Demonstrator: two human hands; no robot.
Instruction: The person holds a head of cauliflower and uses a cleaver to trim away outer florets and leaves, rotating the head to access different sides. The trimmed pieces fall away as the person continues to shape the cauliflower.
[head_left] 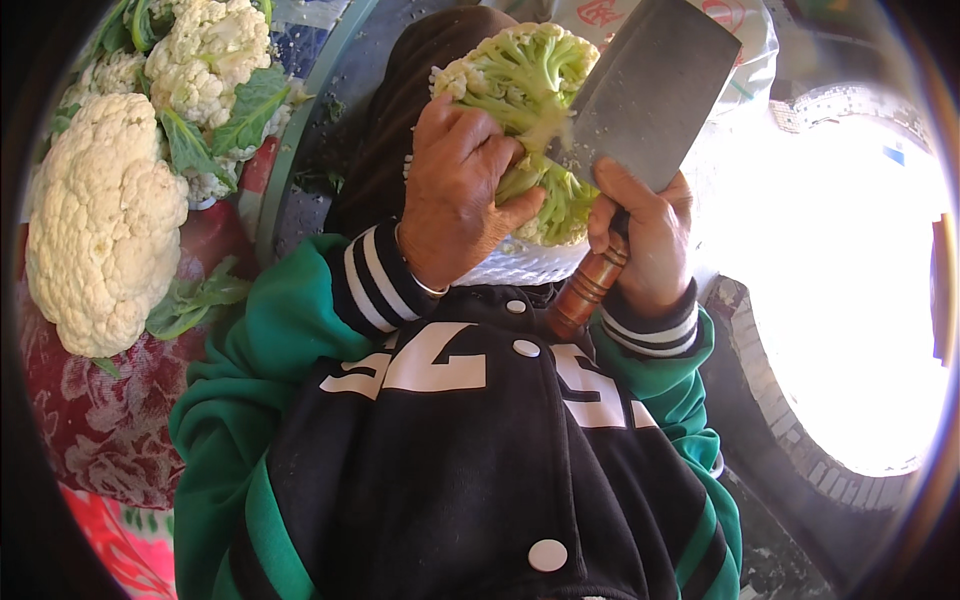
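My left hand (462, 185) is closed round a cauliflower (525, 75) whose cut, pale green stem side faces up. A cleaver (650, 95) with a broad grey blade and a turned brown wooden handle is gripped in my right hand (648, 225). Its blade corner is at the cauliflower's stem, near my left fingertips. Small pale crumbs stick to the blade. Below the cauliflower a white woven basket (520, 264) shows in part; what lies inside is mostly hidden by the cauliflower and my hands.
On the left, a large whole cauliflower (105, 225) and several leafy ones (205, 60) lie on a dark red patterned cloth (95, 420), beside a grey-green curved rim (290, 150). A whitish plastic bag (750, 60) is at the upper right. Bright glare washes out the right side.
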